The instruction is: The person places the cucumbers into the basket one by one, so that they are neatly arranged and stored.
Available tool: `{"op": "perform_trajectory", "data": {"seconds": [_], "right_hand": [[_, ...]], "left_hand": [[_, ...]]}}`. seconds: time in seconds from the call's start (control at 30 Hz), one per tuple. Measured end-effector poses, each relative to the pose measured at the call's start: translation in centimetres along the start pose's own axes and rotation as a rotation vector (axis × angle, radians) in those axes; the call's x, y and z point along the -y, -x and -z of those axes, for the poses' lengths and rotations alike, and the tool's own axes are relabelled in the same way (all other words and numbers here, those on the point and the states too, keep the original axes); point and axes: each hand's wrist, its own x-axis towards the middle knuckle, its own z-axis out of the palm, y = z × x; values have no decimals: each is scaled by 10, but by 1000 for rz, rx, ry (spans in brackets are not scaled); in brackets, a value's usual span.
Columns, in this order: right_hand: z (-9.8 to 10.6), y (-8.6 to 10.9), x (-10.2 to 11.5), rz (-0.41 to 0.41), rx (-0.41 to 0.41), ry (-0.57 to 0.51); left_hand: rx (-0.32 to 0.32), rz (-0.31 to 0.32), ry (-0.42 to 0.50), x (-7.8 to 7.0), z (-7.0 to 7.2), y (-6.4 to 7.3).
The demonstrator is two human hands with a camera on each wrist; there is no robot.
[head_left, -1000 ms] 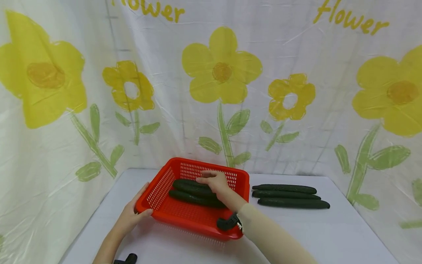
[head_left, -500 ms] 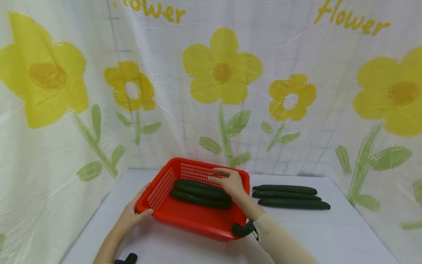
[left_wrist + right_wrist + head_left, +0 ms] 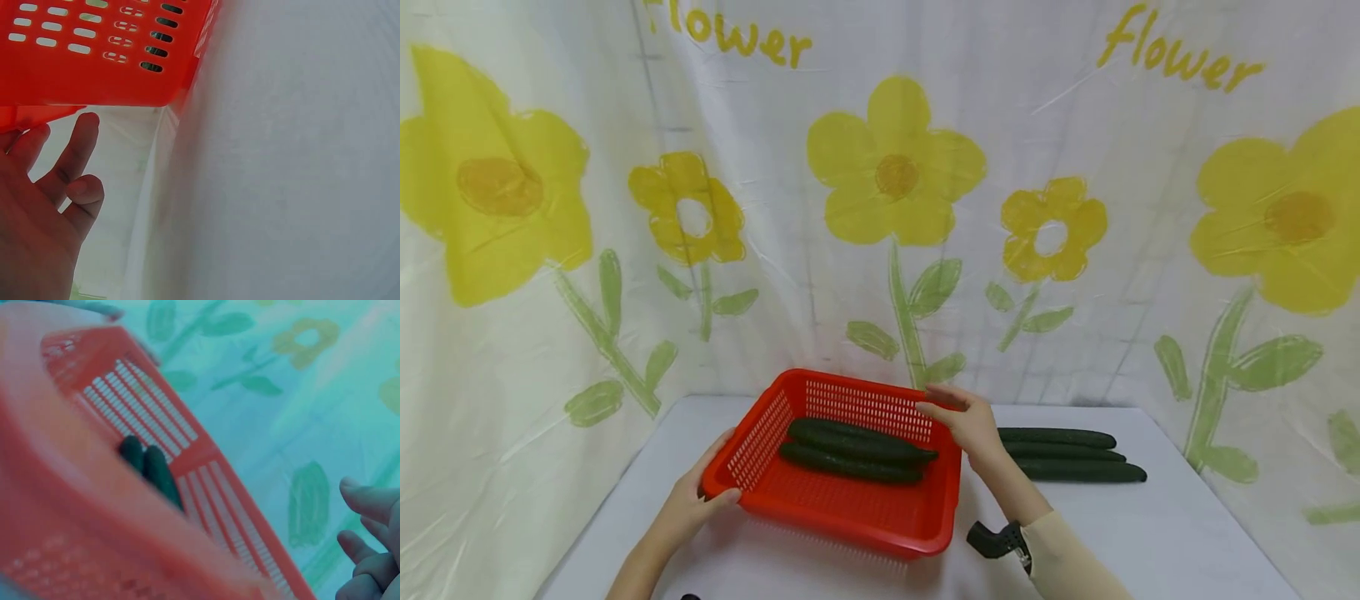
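A red perforated plastic basket (image 3: 850, 512) sits slightly askew on the table, with dark green cucumbers (image 3: 857, 442) lying side by side in it. My left hand (image 3: 688, 504) holds the basket's left end, thumb toward the front corner and fingers along the outer side. In the left wrist view, fingers (image 3: 74, 153) of that hand reach up to the basket's rim. My right hand (image 3: 973, 429) is at the back right corner of the basket, fingers extended and nothing in them. The right wrist view shows that hand (image 3: 375, 544) apart from the basket's wall.
To the right of the basket, several more cucumbers (image 3: 1078, 471) lie in parallel on the white table (image 3: 1120, 533), partly hidden by the right hand. A white curtain (image 3: 790, 317) with painted yellow flowers hangs behind and around the table.
My right hand has drawn back from over the cucumbers in the basket, moving right to the basket's right rim. The left hand keeps its place. The head view has tilted up slightly.
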Motion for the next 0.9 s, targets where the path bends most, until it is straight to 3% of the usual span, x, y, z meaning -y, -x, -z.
{"op": "perform_trajectory", "data": {"seconds": [0.33,0.57,0.73,0.9], "right_hand": [[46,17,-22,-91,-79,5],[82,20,-43,-51,-156,93],[104,24,-57,-42,-174,119],[124,31,-67,-68,-215,167]], "left_hand": [[-8,-35,-147,3,4,0],[-20,-82,-279,0,9,-1],[-28,-104,-296,0,9,1],[-20,-118,-253,1,6,-1]]}}
